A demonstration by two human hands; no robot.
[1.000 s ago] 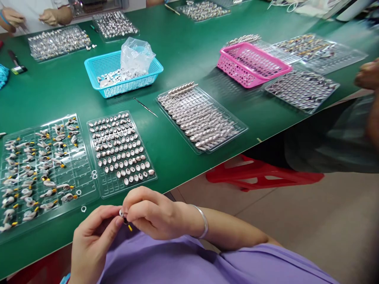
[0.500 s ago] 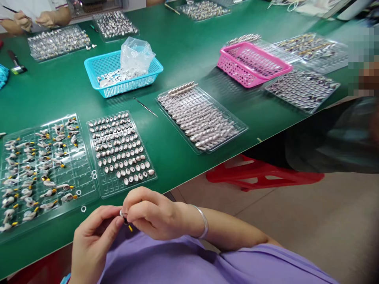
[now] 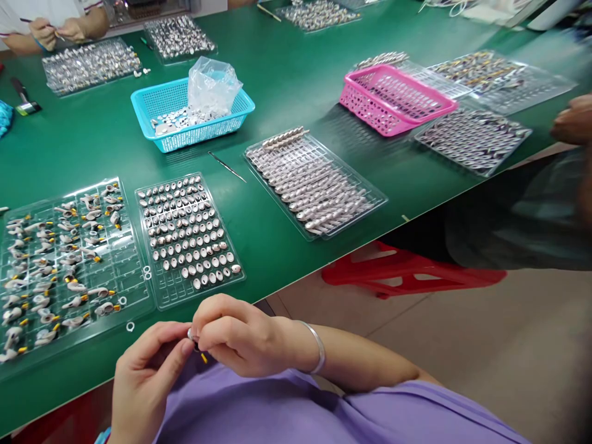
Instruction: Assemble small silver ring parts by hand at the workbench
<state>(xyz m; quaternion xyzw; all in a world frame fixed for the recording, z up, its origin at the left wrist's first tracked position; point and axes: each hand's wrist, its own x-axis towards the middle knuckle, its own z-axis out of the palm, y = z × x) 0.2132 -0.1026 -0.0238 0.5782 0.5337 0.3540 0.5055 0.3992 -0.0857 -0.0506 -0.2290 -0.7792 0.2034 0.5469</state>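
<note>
pinching at the lower middle of the frame, two hands meet over one small piece [image 3: 204,357] with a yellow tip. the left hand [image 3: 150,367] has thumb and forefinger clamped on it; the right hand [image 3: 240,336] has its fingers bunched together on the other side, gripping it too, as far as can be seen. this piece looks unfinished, i'd judge, since it is between the fingers and not laid down.

at the left of the frame, the wide tray [image 3: 132,253] holds many similar pieces with yellow tips, with bare slots down its right side. beside it, the narrower tray [image 3: 172,291] is mostly lined with little white cups, bare slots showing along its lower left. so plenty seems left to handle (whether the pieces lying there are done or waiting, i can't tell). a loose white ring [image 3: 130,327] lies by the wide tray's lower edge, and the tweezers [image 3: 226,166] rest on the table, near the blue basket [image 3: 197,139], not in use by these hands.

much is hidden: the fingers cover most of the small piece, so what is being joined or adjusted doesn't show. the wide tray is cut off by the left edge, and another person's hand [image 3: 573,120] at the right edge is blurred.
</note>
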